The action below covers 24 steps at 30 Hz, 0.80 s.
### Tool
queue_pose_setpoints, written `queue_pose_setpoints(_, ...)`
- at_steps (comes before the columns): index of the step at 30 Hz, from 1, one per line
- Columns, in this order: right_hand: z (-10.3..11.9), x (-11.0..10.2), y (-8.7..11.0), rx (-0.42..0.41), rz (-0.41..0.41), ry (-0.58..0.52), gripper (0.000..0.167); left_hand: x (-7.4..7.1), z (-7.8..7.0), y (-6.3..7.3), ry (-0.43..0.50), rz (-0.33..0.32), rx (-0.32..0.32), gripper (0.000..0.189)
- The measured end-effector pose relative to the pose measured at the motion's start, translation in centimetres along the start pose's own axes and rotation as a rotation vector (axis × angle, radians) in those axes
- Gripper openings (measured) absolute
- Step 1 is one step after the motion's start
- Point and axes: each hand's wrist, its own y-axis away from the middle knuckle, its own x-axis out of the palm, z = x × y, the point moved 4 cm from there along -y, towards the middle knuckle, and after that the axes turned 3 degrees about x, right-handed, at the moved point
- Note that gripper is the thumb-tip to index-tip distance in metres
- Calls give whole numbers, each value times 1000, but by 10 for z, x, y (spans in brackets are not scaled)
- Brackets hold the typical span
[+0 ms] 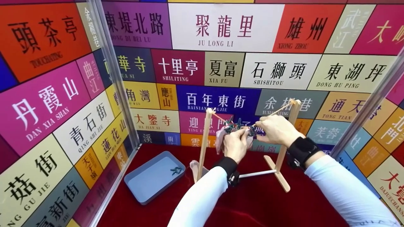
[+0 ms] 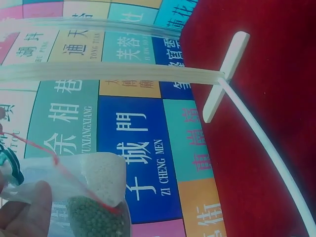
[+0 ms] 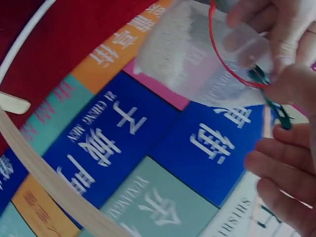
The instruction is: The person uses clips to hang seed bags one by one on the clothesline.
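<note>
My left hand (image 1: 235,145) pinches the top edge of a clear plastic bag (image 2: 37,168) beneath the string. White grains (image 2: 103,175) and small green beans (image 2: 96,217) show through the plastic. My right hand (image 1: 273,129) pinches a dark green clip (image 3: 269,96) between thumb and index finger, right at the bag's top edge; its other fingers are spread apart. A red string (image 3: 217,57) runs past the clip. Further dark green clips (image 1: 239,122) cluster on the string above my left hand, which partly hides the bag.
Two wooden posts (image 1: 204,142) (image 1: 288,135) carry the string, joined low down by a white rod (image 1: 257,173). A blue-grey tray (image 1: 151,176) with a green clip (image 1: 176,171) stands on the red cloth (image 1: 252,201). A clear bag (image 1: 193,167) lies by the left post. Sign-covered walls surround the cloth.
</note>
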Motion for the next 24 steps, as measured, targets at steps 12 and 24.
queue_pose_setpoints(12,9,31,36,139,-362,-251,56,-2,-6,34,-111,139,270,24)
queue_pose_setpoints(24,30,82,81,363,-294,-411,66,-35,44,76,-142,295,465,24)
